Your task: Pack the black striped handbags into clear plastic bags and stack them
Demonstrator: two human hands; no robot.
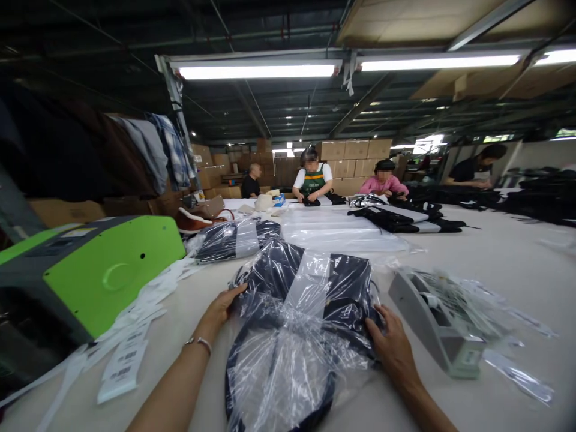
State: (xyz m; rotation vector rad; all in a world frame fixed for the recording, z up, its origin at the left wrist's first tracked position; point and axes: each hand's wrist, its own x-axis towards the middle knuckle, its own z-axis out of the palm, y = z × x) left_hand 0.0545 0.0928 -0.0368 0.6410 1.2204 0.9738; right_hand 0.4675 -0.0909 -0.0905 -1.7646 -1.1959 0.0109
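The left hand (222, 305) and right hand (394, 341) have fingers gripping the bagged garment (344, 288). It lies right of the green machine (121, 267).

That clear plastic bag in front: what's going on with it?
The left hand and right hand grip opposite edges of the clear plastic bag, which lies on the table with a dark garment inside. Another bagged garment lies just beyond it. Farther back, co-workers handle dark items.

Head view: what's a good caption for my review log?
Left hand and right hand hold a dark garment in a clear plastic bag on a pale worktable.
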